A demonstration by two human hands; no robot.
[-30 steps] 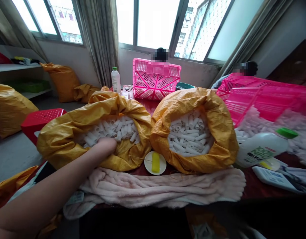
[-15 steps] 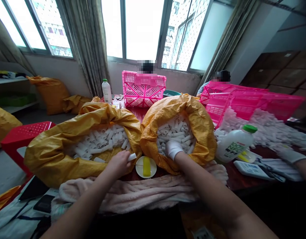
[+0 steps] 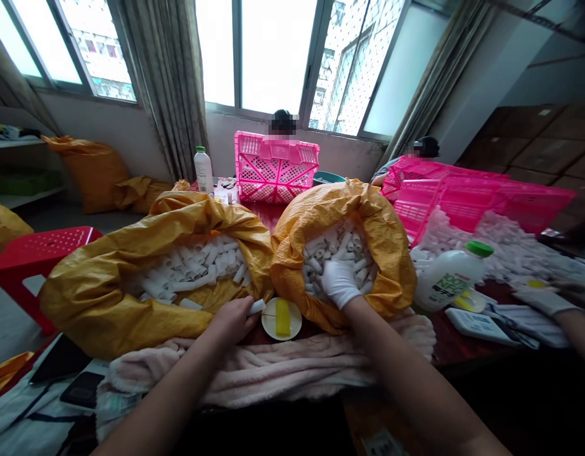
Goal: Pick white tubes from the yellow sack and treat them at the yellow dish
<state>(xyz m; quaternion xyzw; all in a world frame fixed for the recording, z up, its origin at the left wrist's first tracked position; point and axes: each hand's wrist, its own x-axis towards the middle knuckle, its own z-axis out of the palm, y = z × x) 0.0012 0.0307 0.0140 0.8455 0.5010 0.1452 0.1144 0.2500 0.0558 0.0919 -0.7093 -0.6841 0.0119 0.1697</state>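
Note:
My bare left hand (image 3: 235, 322) is closed on a short white tube (image 3: 257, 307), whose end sticks out past my fingers to the right. That hand is at the near rim of the left yellow sack (image 3: 92, 278), which holds a heap of white tubes (image 3: 197, 269). Inside the right yellow sack (image 3: 392, 266), my right hand (image 3: 340, 284) in a white glove is down among more white tubes (image 3: 340, 244). Its fingers look curled, and what they hold, if anything, is hidden. Between the sacks' near sides is a white dish (image 3: 268, 328) with a yellow block (image 3: 282, 316) and a thin stick.
A pinkish towel (image 3: 273, 373) lies along the table's near edge. To the right are a tilted bottle with a green cap (image 3: 451, 278), a white calculator-like device (image 3: 477, 326) and another person's gloved hand (image 3: 542, 299). Pink baskets (image 3: 276, 171) stand farther back; a red stool (image 3: 45, 247) is left.
My right hand has risen slightly among the tubes, showing more of the glove. My left hand, still with the tube, has lowered a little and turned. The view has shifted slightly.

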